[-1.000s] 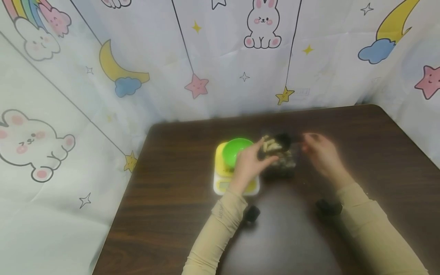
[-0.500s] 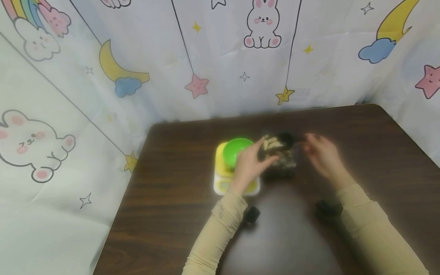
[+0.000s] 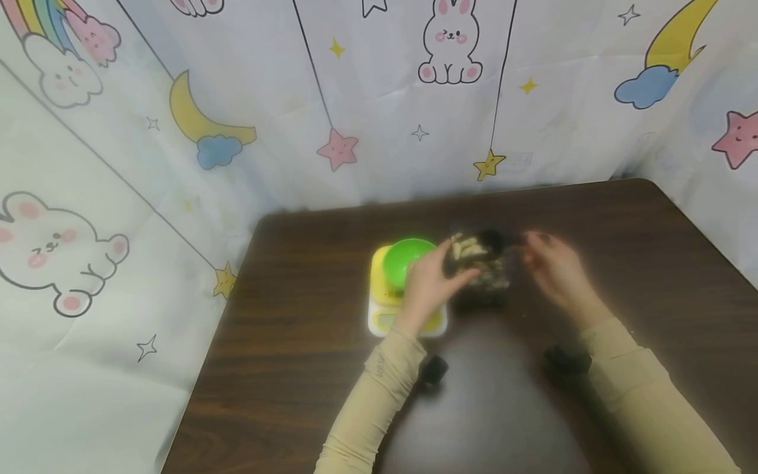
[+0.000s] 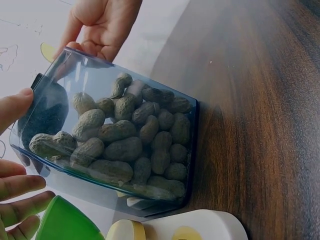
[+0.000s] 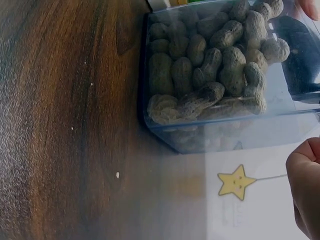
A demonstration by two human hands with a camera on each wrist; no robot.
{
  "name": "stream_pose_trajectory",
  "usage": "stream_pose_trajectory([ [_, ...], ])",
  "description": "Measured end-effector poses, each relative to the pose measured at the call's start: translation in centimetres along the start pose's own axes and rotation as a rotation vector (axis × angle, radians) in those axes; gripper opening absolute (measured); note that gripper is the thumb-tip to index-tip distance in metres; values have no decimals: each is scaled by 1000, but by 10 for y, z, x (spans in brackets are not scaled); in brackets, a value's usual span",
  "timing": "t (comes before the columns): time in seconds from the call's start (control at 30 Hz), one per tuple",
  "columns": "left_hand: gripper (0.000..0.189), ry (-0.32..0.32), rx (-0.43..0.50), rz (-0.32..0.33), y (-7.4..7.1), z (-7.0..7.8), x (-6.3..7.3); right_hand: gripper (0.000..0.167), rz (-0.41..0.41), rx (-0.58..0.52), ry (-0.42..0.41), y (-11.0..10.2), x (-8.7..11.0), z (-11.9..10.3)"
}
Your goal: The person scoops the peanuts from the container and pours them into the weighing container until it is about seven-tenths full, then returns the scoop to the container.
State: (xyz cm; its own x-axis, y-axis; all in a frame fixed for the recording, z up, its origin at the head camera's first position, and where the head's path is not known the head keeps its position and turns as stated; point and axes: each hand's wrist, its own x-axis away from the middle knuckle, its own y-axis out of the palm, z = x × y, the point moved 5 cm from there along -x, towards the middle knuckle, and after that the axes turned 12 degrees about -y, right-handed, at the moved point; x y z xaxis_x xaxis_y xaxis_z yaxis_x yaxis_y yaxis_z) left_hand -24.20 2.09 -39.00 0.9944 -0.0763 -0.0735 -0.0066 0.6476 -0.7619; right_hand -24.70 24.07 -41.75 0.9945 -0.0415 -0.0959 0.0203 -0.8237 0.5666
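Observation:
A clear plastic container (image 4: 80, 185) partly filled with unshelled peanuts (image 4: 120, 145) stands on the table. My left hand (image 3: 429, 283) grips its upper rim, thumb on the near side and fingers on the side toward the green bowl. Inside the container's mouth, above the peanuts, sits a dark rounded scoop (image 4: 45, 107); its far side is hidden. My right hand (image 3: 556, 270) is at the container's right, fingers curled around the thin end of the scoop's handle. Just left of the container, a green bowl (image 3: 408, 257) rests on a yellow and white kitchen scale (image 3: 379, 321), partly behind my left hand.
The dark wooden table (image 3: 296, 316) ends at a cloth wall (image 3: 403, 178) with printed rabbits and stars. Small pale crumbs (image 5: 117, 175) lie on the wood beside the container. Black wrist-worn devices (image 3: 434, 368) hang below both sleeves.
My right hand shifts slightly right, then back left beside the container. My left hand, the container, the bowl and the scale keep their places.

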Motion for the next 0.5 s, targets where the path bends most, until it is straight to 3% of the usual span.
stream_pose_trajectory([
  [0.23,81,-28,-5,-30,-1,-1,2,14,-17,-95,7,0,2,2],
  [0.5,84,-24,-19,-41,-2,-2,3,24,-72,-292,32,-1,0,4],
])
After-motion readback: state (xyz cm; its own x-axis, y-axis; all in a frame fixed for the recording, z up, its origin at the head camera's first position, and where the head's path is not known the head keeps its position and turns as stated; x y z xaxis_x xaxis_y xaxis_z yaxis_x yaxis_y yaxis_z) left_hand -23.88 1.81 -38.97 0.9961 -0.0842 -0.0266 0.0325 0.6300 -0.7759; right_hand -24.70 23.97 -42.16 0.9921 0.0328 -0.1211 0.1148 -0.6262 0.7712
